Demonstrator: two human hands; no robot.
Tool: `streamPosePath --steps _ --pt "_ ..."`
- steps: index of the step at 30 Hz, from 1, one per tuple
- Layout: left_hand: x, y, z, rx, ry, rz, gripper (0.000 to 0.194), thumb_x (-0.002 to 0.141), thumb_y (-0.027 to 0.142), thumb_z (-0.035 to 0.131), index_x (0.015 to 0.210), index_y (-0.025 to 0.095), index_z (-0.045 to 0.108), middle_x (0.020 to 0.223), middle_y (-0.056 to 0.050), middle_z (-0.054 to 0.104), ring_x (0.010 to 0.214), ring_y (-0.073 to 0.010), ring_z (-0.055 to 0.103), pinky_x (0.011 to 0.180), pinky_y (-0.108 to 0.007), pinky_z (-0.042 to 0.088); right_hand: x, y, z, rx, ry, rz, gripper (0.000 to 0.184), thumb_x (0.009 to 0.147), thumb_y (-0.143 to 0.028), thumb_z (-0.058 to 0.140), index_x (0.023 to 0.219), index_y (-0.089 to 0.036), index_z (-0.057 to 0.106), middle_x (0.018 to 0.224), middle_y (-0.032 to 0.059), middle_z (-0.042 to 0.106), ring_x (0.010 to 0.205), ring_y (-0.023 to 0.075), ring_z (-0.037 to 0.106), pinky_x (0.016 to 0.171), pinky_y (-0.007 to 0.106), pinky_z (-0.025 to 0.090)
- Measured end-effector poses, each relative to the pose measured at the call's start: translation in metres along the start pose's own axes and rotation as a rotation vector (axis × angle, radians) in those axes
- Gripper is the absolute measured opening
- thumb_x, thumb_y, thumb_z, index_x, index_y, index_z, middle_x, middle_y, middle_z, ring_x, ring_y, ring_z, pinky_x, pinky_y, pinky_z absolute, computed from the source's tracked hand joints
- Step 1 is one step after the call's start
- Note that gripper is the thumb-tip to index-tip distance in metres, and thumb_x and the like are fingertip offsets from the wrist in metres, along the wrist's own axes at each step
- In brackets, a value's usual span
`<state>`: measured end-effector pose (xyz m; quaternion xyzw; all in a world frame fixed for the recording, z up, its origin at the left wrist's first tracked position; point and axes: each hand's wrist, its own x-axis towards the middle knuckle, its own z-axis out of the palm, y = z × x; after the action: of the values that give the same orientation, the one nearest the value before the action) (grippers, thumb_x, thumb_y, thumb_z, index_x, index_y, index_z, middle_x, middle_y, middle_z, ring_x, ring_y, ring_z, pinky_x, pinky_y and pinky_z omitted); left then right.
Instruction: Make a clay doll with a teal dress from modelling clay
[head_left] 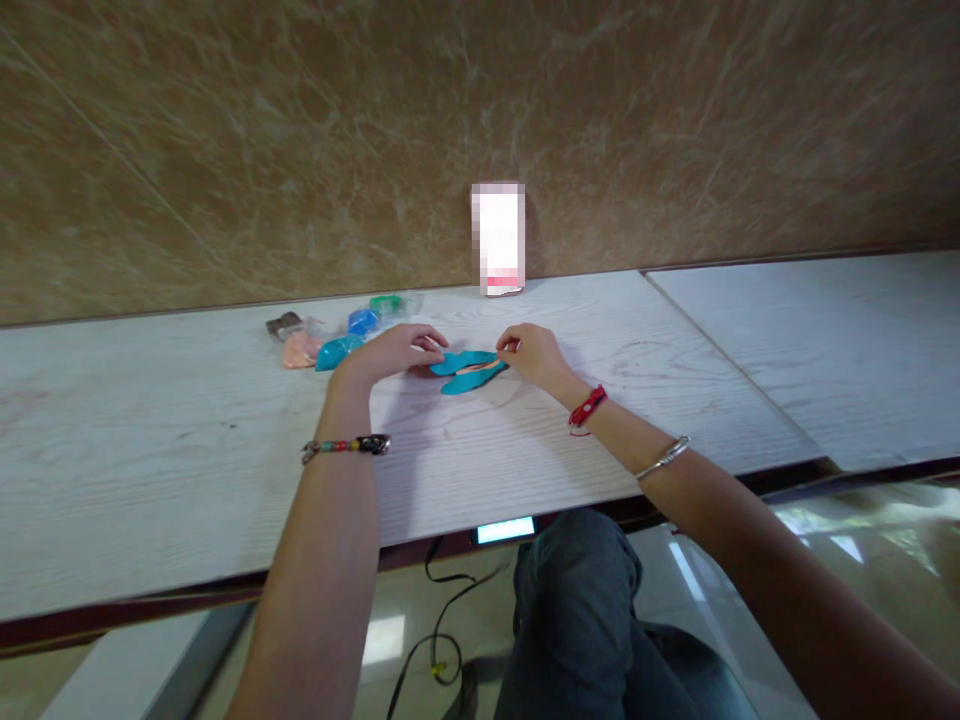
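On the white wood-grain table (187, 470) lie flattened teal clay pieces (469, 370) with a thin orange strip between them. My left hand (397, 352) rests on their left end, fingers stretched over the clay. My right hand (529, 352) pinches the right end of the teal clay with curled fingers. Both wrists wear bracelets.
Small bags of clay sit at the back left: peach (301, 349), teal (337, 351), blue (363, 321), green (386, 303), and a brown piece (283, 324). A white card (498, 238) leans on the brown marbled wall. A second table top (825, 340) adjoins at right. A phone and cable lie below.
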<state>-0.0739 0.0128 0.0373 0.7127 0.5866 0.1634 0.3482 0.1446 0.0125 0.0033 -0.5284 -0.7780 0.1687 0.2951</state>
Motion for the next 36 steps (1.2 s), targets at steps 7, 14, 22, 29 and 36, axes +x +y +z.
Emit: streamPosePath --steps 7,14,22,29,36 --pt "0.000 0.002 0.001 -0.013 0.021 -0.004 0.024 0.067 0.030 0.063 0.087 0.017 0.062 0.077 -0.001 0.067 0.064 -0.0145 0.062 0.060 -0.024 0.047 0.000 -0.001 -0.010 0.035 0.006 0.052 0.016 0.076 -0.014 0.058 0.074 -0.018 0.073 0.076 0.0033 0.071 0.075 0.0167 0.062 0.069 0.026 0.044" --pt "-0.001 0.004 0.002 -0.106 0.111 -0.016 0.018 0.073 0.023 0.061 0.090 0.016 0.060 0.085 -0.004 0.066 0.060 -0.0122 0.062 0.061 -0.026 0.051 -0.003 0.003 -0.015 -0.053 -0.023 -0.058 0.020 0.079 -0.013 0.057 0.087 -0.017 0.075 0.086 0.0067 0.069 0.080 0.0169 0.060 0.076 0.028 0.044" --pt "-0.001 0.004 0.003 -0.138 0.124 -0.024 0.018 0.071 0.021 0.062 0.089 0.017 0.062 0.076 -0.002 0.066 0.062 -0.0136 0.064 0.067 -0.029 0.053 -0.013 0.001 -0.018 -0.259 -0.143 -0.179 0.031 0.084 -0.011 0.045 0.091 -0.016 0.075 0.094 0.0100 0.061 0.085 0.0173 0.057 0.074 0.027 0.042" --pt "-0.003 0.007 0.003 -0.026 0.164 -0.022 0.019 0.072 0.018 0.056 0.089 0.015 0.063 0.078 -0.004 0.067 0.064 -0.0145 0.065 0.070 -0.029 0.052 -0.022 -0.006 -0.022 -0.463 -0.181 -0.206 0.032 0.090 -0.017 0.040 0.094 -0.019 0.072 0.105 0.0098 0.059 0.078 0.0162 0.057 0.059 0.028 0.036" --pt "-0.003 0.009 0.003 0.050 0.162 0.004 0.021 0.074 0.022 0.054 0.092 0.015 0.062 0.084 -0.005 0.069 0.064 -0.0141 0.065 0.067 -0.027 0.050 -0.025 -0.012 -0.023 -0.591 -0.178 -0.280 0.032 0.089 -0.013 0.037 0.095 -0.016 0.069 0.109 0.0115 0.057 0.076 0.0158 0.057 0.053 0.029 0.031"
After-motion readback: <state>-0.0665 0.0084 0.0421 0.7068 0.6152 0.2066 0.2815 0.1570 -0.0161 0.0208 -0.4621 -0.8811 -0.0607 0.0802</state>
